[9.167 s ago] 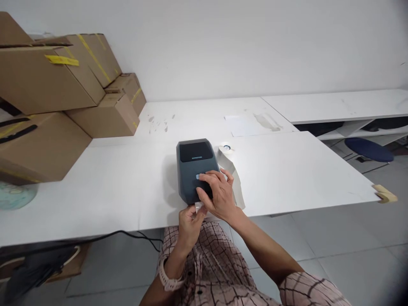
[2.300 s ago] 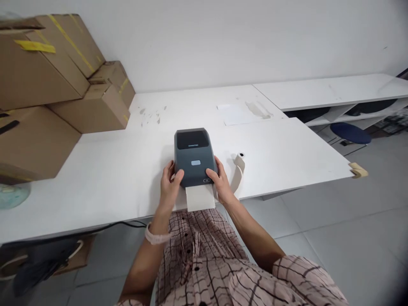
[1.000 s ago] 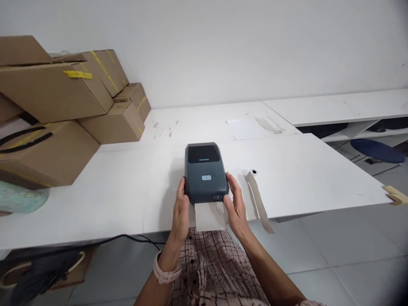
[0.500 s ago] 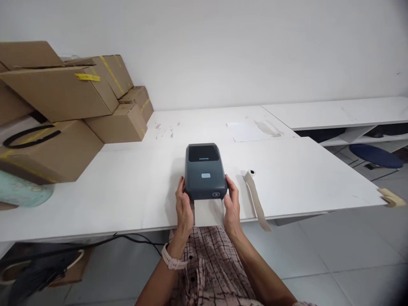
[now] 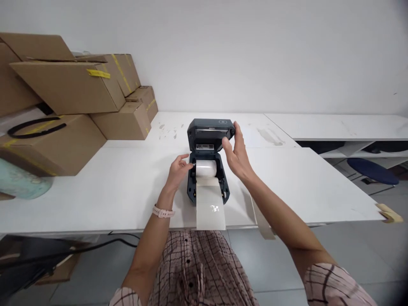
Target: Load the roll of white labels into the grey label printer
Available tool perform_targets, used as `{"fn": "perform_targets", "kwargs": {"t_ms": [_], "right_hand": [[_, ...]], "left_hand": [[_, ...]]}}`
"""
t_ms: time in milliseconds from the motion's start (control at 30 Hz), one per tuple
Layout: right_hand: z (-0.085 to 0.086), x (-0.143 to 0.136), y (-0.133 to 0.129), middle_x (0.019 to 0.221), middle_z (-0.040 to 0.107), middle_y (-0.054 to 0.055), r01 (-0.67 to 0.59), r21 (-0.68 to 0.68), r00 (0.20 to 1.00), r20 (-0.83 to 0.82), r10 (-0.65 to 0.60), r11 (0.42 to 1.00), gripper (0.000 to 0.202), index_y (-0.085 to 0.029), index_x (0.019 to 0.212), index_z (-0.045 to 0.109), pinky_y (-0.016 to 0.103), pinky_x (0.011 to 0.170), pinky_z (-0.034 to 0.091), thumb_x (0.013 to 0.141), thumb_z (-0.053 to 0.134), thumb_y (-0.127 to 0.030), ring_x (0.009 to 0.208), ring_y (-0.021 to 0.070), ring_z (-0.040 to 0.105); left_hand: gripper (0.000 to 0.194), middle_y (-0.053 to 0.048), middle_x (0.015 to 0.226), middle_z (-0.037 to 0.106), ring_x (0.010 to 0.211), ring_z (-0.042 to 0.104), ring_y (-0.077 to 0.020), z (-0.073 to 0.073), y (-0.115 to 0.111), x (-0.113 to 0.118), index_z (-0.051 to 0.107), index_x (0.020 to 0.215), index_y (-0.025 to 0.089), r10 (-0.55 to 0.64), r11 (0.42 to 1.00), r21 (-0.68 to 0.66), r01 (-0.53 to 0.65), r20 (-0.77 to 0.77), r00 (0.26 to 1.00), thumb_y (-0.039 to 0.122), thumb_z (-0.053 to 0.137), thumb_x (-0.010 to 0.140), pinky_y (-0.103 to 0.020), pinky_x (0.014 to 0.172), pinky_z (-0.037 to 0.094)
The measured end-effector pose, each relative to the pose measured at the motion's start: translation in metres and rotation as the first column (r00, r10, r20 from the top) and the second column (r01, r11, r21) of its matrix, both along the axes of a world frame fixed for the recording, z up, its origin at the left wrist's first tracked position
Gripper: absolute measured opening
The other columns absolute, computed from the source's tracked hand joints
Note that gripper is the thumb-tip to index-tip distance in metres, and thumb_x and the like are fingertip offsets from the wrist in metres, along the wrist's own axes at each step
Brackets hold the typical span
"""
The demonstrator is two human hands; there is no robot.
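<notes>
A dark grey label printer (image 5: 225, 185) stands on the white table with its lid (image 5: 208, 124) tilted up and back. Inside lies a white label roll (image 5: 205, 168), and a wide strip of its paper (image 5: 208, 216) runs out over the table's front edge. My right hand (image 5: 236, 155) grips the lid's right corner, thumb inside and fingers behind. My left hand (image 5: 178, 171) is at the printer's left wall, fingers apart, fingertips reaching over the rim to the roll's left end. A narrower paper strip (image 5: 264, 223), partly hidden by my right forearm, hangs over the table edge.
Cardboard boxes (image 5: 73, 85) are stacked at the left, with a pale green roll (image 5: 24, 180) in front. A sheet of paper lies behind my right hand. A blue stool (image 5: 372, 170) stands at the right, and cables (image 5: 105, 243) run below the table.
The lid has swung up, exposing the label roll. My right hand has risen with it, my left has moved up to the roll's side, and more paper strip shows in front.
</notes>
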State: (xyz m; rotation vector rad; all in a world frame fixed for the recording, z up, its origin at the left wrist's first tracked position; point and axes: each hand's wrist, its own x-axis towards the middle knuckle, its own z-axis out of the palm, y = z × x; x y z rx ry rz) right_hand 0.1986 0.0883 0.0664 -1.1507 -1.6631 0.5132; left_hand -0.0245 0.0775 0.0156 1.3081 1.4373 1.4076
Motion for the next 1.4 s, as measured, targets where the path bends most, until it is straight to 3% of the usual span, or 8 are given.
{"fn": "perform_targets", "kwargs": {"t_ms": [333,467,567,767,1000,1100,1200,1400], "right_hand": [[0.028,-0.001,0.117,0.167,0.037,0.015,-0.008,-0.013,0.994,0.104,0.01,1.0,0.092,-0.022,0.165,0.015,0.061,0.124,0.03,0.096,0.04,-0.077,0.153,0.0357,0.038],[0.034,-0.008,0.102,0.171,0.028,0.017,0.086,0.186,0.969,0.214,-0.125,0.979,0.084,-0.019,0.163,0.025,0.062,0.124,0.027,0.097,0.05,-0.065,0.157,0.0387,0.028],[0.024,-0.019,0.07,0.157,0.052,0.013,-0.126,0.345,0.925,0.379,-0.015,0.93,0.066,-0.023,0.155,0.043,0.059,0.118,0.037,0.097,0.057,-0.052,0.145,0.0365,0.046],[-0.025,-0.035,0.063,0.123,0.075,0.016,-0.346,-0.319,0.643,0.605,0.47,0.882,0.103,-0.025,0.16,0.042,0.055,0.088,0.055,0.068,0.086,-0.042,0.106,0.0429,0.073],[-0.017,-0.028,0.082,0.12,0.078,0.009,-0.473,-0.465,0.601,0.452,0.659,0.749,0.116,-0.029,0.161,0.04,0.051,0.09,0.059,0.056,0.09,-0.036,0.102,0.0365,0.076],[0.013,0.01,0.069,0.148,0.064,0.006,-0.636,-0.371,0.621,0.275,0.734,0.677,0.107,-0.031,0.156,0.047,0.047,0.102,0.057,0.06,0.091,-0.044,0.126,0.0338,0.067],[0.032,0.059,0.059,0.149,0.062,0.008,-0.597,-0.301,0.731,0.178,0.659,0.743,0.111,-0.028,0.158,0.046,0.048,0.107,0.054,0.059,0.093,-0.05,0.13,0.0346,0.065],[-0.009,0.115,0.075,0.165,0.044,0.015,-0.306,-0.327,0.946,0.003,0.325,0.894,0.108,-0.026,0.161,0.041,0.038,0.085,0.063,0.067,0.091,-0.045,0.13,0.0377,0.063]], "left_hand": [[0.073,0.008,0.067,0.042,0.063,0.044,-0.0126,-0.04,0.014,0.005,0.057,0.139,0.016,-0.082,0.987,-0.142,0.079,-0.015,0.996,0.018,0.07,0.067,-0.026,0.062,0.035],[0.069,0.007,0.07,0.044,0.065,0.045,-0.0128,-0.039,0.013,0.006,0.06,0.138,0.016,-0.078,0.986,-0.149,0.075,-0.012,0.997,0.019,0.067,0.069,-0.026,0.063,0.036],[0.069,0.006,0.071,0.046,0.065,0.046,-0.0128,-0.038,0.014,0.008,0.062,0.135,0.013,-0.045,0.989,-0.14,0.043,-0.015,0.999,0.016,0.065,0.067,-0.026,0.063,0.037],[0.069,0.007,0.066,0.043,0.06,0.042,-0.0112,-0.042,0.018,0.01,0.066,0.131,0.01,-0.024,0.992,-0.122,0.027,0.025,0.999,0.012,0.064,0.062,-0.026,0.06,0.035],[0.073,0.007,0.067,0.045,0.061,0.043,-0.0111,-0.047,0.019,0.009,0.065,0.133,0.011,-0.015,0.991,-0.13,0.028,0.099,0.995,0.013,0.065,0.06,-0.026,0.06,0.035],[0.073,0.007,0.066,0.044,0.061,0.043,-0.0114,-0.047,0.019,0.009,0.066,0.132,0.01,-0.014,0.991,-0.131,0.028,0.105,0.994,0.014,0.066,0.06,-0.026,0.06,0.035],[0.074,0.008,0.066,0.042,0.061,0.042,-0.0113,-0.049,0.019,0.009,0.064,0.135,0.011,-0.026,0.991,-0.128,0.041,0.113,0.993,0.015,0.066,0.061,-0.027,0.061,0.035],[0.074,0.008,0.068,0.041,0.063,0.042,-0.0113,-0.049,0.018,0.01,0.063,0.136,0.01,-0.024,0.991,-0.13,0.037,0.103,0.994,0.016,0.064,0.062,-0.027,0.064,0.036]]}}
